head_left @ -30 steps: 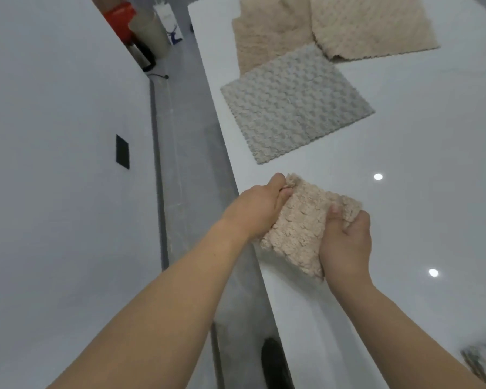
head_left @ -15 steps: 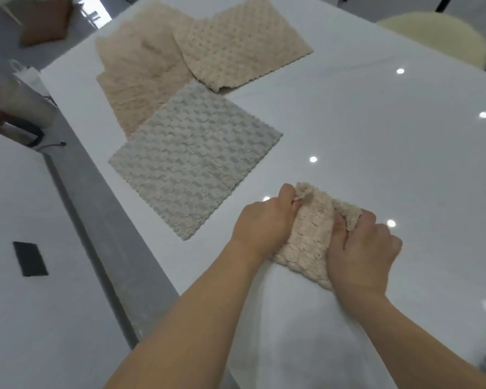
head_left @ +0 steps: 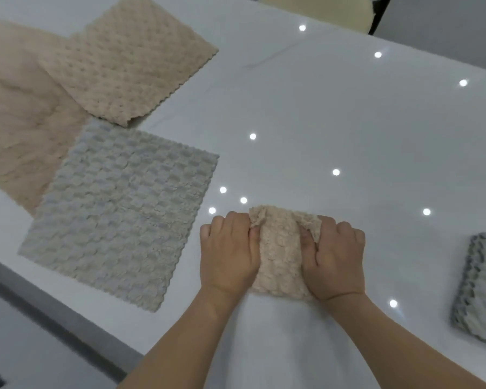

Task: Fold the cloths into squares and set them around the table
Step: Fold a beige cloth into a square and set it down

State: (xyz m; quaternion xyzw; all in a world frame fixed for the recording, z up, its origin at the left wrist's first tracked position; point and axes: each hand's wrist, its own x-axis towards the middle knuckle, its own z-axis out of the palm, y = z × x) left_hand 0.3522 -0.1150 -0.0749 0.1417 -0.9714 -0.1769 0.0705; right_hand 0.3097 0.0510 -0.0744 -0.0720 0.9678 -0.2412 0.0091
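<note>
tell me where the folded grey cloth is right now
In the head view the folded grey cloth lies on the white table at the right edge, just right of the right hand.

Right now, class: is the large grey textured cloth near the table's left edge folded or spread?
Spread. The large grey textured cloth lies flat as one open layer, all four scalloped edges showing.

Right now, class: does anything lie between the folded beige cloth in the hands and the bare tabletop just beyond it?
Nothing visible does. The left hand and right hand grip the folded beige cloth; the white table beyond shows only light reflections. The flat grey cloth lies left, a folded grey cloth right.
</note>
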